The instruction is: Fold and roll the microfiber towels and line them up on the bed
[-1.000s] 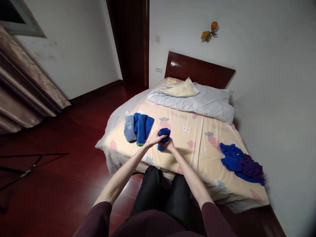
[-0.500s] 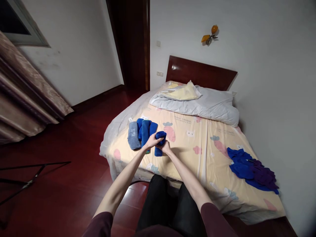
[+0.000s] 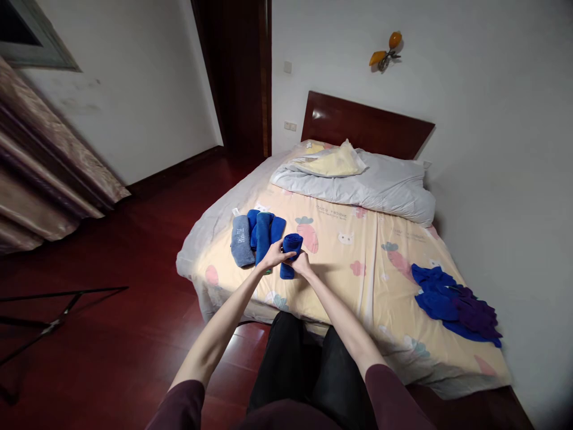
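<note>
A rolled blue towel [image 3: 293, 240] is held upright over the near part of the bed, its coiled end facing up. My left hand [image 3: 275, 255] grips it from the left, with the thumb across its front. From the right, my right hand [image 3: 301, 262] closes around its lower part; some of those fingers are hidden behind the roll. Blue cloth shows below both hands, and I cannot tell whether it belongs to the same towel. Just left lie a grey-blue rolled towel [image 3: 242, 242] with lettering and several blue rolled towels [image 3: 263, 236].
Crumpled blue cloths [image 3: 432, 292] and a dark purple cloth [image 3: 477, 313] lie at the bed's right side. A folded grey-white quilt [image 3: 394, 182] rests near the wooden headboard [image 3: 367, 122]. Black metal legs [image 3: 58, 322] stand on the floor at left.
The view has shifted slightly, so the bed sits a little higher in the picture. The towel's coiled end shows more clearly now. Both hands keep their grip.
</note>
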Demonstrator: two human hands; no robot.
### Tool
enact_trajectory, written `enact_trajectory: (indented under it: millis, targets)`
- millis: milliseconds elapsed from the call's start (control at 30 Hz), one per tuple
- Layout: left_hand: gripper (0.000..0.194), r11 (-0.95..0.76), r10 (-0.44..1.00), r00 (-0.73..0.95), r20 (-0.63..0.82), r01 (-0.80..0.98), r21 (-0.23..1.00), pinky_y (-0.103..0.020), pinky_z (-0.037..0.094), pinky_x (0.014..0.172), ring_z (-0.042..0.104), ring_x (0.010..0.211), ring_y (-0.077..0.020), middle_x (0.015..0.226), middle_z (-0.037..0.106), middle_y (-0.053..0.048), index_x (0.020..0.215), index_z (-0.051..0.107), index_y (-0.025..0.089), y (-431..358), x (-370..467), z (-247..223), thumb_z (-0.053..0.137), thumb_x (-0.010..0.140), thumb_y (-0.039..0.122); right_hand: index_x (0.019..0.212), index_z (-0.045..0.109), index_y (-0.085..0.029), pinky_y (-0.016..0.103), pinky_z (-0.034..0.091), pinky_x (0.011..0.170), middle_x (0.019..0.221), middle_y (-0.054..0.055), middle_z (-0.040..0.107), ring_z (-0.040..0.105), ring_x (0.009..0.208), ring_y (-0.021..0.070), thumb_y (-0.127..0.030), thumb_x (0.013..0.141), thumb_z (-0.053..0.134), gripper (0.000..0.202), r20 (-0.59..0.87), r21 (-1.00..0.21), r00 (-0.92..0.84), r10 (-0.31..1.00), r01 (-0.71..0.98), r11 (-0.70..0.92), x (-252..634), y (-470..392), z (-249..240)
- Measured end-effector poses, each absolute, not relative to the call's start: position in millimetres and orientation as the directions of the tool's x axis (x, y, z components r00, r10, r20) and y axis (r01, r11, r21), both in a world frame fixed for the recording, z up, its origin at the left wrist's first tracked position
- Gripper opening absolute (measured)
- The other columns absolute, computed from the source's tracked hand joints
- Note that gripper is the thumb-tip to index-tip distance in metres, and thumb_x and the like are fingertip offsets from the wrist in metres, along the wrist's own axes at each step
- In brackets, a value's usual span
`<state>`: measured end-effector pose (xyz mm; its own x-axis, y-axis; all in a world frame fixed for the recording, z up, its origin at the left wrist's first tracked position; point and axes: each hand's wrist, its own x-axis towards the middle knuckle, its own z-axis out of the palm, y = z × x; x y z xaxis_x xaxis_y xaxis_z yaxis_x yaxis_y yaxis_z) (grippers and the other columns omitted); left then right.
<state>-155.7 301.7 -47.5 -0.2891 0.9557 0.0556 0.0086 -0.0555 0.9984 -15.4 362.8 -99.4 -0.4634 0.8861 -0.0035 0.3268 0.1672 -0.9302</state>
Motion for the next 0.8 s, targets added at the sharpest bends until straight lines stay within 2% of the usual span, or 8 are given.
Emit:
enact_trajectory:
  millis: [200,367,667,733,800]
  targets:
    - [0.059,-0.072,0.956,-0.283,0.078,0.03,0.997,-0.039,0.053,0.098,0.068,0.099,-0.0297,0.099,0.076,-0.008,0.101,0.075,0.018,299.3,-157.3,-46.2,0.098,0.048,0.032,0.106,0.073,-0.017,0.034,0.063,0.081,0.104,0.009,0.081,0.077,0.094,0.0269,-0.027,0.067,0.085,0.042,-0.01,-0.927,-0.471,0.882,0.335,0.168,-16.2,360.5,-96.5]
    - [0.057,-0.065,0.954,-0.291,0.074,0.039,0.997,-0.039,0.054,0.096,0.068,0.096,-0.0288,0.095,0.075,-0.007,0.099,0.075,0.018,299.3,-158.1,-47.7,0.097,0.049,0.031,0.108,0.072,-0.018,0.034,0.062,0.083,0.107,0.008,0.08,0.077,0.096,0.0259,-0.027,0.066,0.086,0.045,-0.018,-0.936,-0.484,0.875,0.315,0.155,-16.5,360.7,-98.5]
    - [0.054,-0.067,0.951,-0.286,0.117,0.179,0.982,-0.039,0.054,0.094,0.068,0.092,-0.0286,0.093,0.074,-0.007,0.102,0.076,0.016,300.3,-159.7,-50.1,0.096,0.055,0.034,0.108,0.073,-0.018,0.035,0.063,0.083,0.105,0.008,0.081,0.077,0.095,0.0265,-0.03,0.068,0.086,0.043,-0.009,-0.924,-0.478,0.878,0.34,0.176,-17.8,361.4,-100.3]
    - [0.056,-0.059,0.96,-0.26,0.107,0.188,0.98,-0.043,0.052,0.099,0.069,0.097,-0.0315,0.096,0.074,-0.009,0.105,0.075,0.016,300.7,-159.5,-51.3,0.095,0.058,0.038,0.109,0.072,-0.018,0.036,0.063,0.084,0.105,0.008,0.08,0.077,0.096,0.0269,-0.031,0.068,0.085,0.045,-0.017,-0.922,-0.489,0.872,0.346,0.176,-18.8,362.0,-100.7]
    - [0.072,-0.101,0.956,-0.249,0.155,0.216,0.971,-0.047,0.046,0.111,0.065,0.117,-0.0365,0.114,0.073,-0.014,0.119,0.071,0.015,300.2,-159.6,-53.8,0.095,0.057,0.04,0.12,0.069,-0.019,0.039,0.061,0.091,0.114,0.009,0.078,0.075,0.103,0.0275,-0.033,0.068,0.085,0.056,0.002,-0.923,-0.529,0.849,0.325,0.205,-18.7,363.0,-102.5]
